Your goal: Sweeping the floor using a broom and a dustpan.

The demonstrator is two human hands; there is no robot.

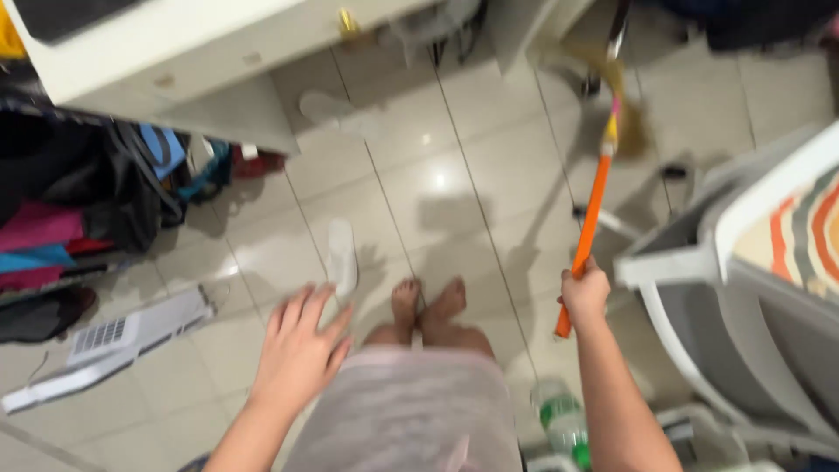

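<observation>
Broom (591, 218) looks light and stiff, a long orange plastic stick with soft straw bristles brushing the glossy tiled floor (454, 175) up near the white cabinet (175, 79). The right hand (584, 293) is wrapped tight round the handle's low end, probably the best grip. The left hand (299, 350) hangs empty, fingers spread.

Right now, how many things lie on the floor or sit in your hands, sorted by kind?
Brooms: 1, orange-handled broom gripped in the right hand
Slippers: 2, near one, far one
Bottles: 1, bottle
Flat white appliance panels: 1, panel
Left hand: 0
Total: 5
</observation>
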